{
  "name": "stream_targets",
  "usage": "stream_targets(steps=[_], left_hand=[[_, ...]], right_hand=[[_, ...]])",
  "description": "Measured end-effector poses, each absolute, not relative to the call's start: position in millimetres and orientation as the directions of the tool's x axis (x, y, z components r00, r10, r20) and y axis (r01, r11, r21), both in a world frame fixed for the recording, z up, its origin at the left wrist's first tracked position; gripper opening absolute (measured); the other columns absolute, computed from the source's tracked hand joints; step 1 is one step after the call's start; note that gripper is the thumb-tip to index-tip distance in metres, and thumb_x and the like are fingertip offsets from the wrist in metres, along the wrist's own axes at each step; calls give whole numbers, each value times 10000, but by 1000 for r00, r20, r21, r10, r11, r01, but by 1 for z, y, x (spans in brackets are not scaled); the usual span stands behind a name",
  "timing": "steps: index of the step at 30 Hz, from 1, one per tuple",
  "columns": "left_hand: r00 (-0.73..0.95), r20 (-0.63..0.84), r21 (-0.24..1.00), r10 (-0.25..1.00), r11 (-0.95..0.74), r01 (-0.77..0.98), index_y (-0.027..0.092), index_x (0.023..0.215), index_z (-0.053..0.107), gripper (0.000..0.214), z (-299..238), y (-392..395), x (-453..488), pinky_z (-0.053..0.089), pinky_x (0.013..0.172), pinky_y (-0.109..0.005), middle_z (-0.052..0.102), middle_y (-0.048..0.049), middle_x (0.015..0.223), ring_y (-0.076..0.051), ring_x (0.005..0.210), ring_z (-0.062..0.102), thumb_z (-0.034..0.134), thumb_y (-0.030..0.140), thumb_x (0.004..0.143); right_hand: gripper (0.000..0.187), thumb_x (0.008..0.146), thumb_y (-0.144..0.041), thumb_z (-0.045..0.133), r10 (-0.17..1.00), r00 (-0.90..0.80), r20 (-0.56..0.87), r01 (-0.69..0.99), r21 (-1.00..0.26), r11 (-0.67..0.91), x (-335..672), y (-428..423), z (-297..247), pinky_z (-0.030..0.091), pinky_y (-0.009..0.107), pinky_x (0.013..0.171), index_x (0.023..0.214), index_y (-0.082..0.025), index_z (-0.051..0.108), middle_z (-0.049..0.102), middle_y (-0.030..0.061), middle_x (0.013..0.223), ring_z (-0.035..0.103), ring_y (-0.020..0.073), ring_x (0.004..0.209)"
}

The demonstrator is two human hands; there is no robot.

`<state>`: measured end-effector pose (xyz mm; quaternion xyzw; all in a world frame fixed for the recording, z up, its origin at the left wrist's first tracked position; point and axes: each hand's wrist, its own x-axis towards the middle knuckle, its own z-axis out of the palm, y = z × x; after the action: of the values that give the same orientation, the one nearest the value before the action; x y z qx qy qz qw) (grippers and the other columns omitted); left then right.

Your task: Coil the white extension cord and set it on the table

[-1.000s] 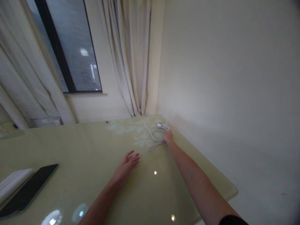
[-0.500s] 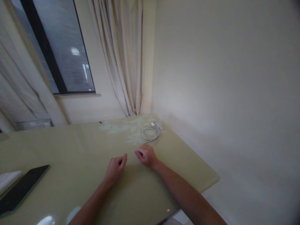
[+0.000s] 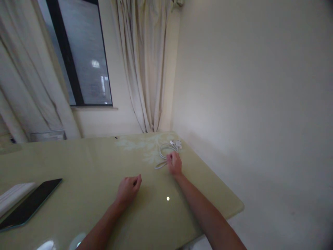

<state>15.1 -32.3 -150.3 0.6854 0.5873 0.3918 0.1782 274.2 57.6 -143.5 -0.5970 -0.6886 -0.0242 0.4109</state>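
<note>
A coiled white cable (image 3: pixel 166 150) with white plugs lies near the far right corner of the pale green table (image 3: pixel 78 173). My right hand (image 3: pixel 174 164) is stretched out to the coil's near side, fingers curled and pinched on the cable. My left hand (image 3: pixel 128 189) rests on the tabletop nearer to me, fingers loosely curled, holding nothing.
A dark tablet (image 3: pixel 28 205) lies at the table's left with a white object (image 3: pixel 13 198) beside it. Cream curtains (image 3: pixel 145 66) and a dark window (image 3: pixel 80 52) stand behind the table. A plain wall runs along the right; the table's right edge is rounded.
My right hand drew back from the cable to the table's middle, then reached out again and closed on the coil's near side. My left hand curled from open fingers into a loose fist.
</note>
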Motion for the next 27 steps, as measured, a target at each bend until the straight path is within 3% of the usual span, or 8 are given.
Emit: stream_targets(steps=[4, 8, 10, 18, 22, 27], left_hand=[[-43, 347, 683, 937, -220, 697, 219, 502, 404, 510, -153, -32, 15, 174, 615, -341, 362, -16, 509, -145, 516, 282, 505, 513, 906], [-72, 365, 658, 928, -202, 725, 217, 556, 510, 426, -154, -28, 6, 167, 632, -334, 495, -35, 592, -160, 557, 332, 582, 454, 902], [-80, 370, 651, 926, -197, 733, 218, 570, 520, 401, -155, -24, -1, 170, 640, -330, 527, -41, 618, -167, 576, 355, 595, 435, 899], [-71, 347, 668, 935, -193, 719, 222, 557, 513, 406, -161, -12, -8, 175, 634, -329, 516, -33, 579, -169, 551, 363, 631, 413, 895], [-44, 344, 630, 938, -196, 751, 223, 568, 520, 409, -159, -15, -6, 185, 634, -334, 525, -38, 581, -173, 555, 381, 584, 429, 916], [-27, 319, 594, 947, -178, 784, 221, 581, 489, 451, -156, -15, -8, 201, 638, -336, 523, -41, 588, -170, 567, 386, 477, 479, 951]], right_hand=[[357, 1011, -418, 511, 798, 478, 368, 770, -613, -179, 285, 88, -137, 467, 414, 995, 1179, -133, 643, 694, 241, 1208, 627, 334, 1176], [559, 912, -455, 705, 759, 629, 168, 668, -617, -416, 284, 107, -132, 466, 466, 1048, 1319, -80, 624, 665, 305, 1344, 625, 407, 1288], [557, 899, -396, 731, 751, 650, 114, 648, -600, -469, 285, 112, -129, 464, 478, 1059, 1339, -70, 627, 659, 319, 1363, 630, 416, 1307], [269, 963, -218, 614, 858, 491, 149, 778, -518, -355, 297, 106, -132, 487, 376, 979, 1190, -147, 738, 745, 225, 1246, 706, 321, 1200], [259, 953, -190, 621, 897, 402, 185, 817, -514, -260, 295, 102, -135, 493, 318, 910, 1178, -158, 744, 755, 198, 1205, 723, 281, 1122], [339, 923, -103, 589, 912, 323, 253, 811, -570, -130, 277, 106, -110, 508, 329, 931, 1230, -127, 730, 744, 203, 1229, 714, 276, 1127]])
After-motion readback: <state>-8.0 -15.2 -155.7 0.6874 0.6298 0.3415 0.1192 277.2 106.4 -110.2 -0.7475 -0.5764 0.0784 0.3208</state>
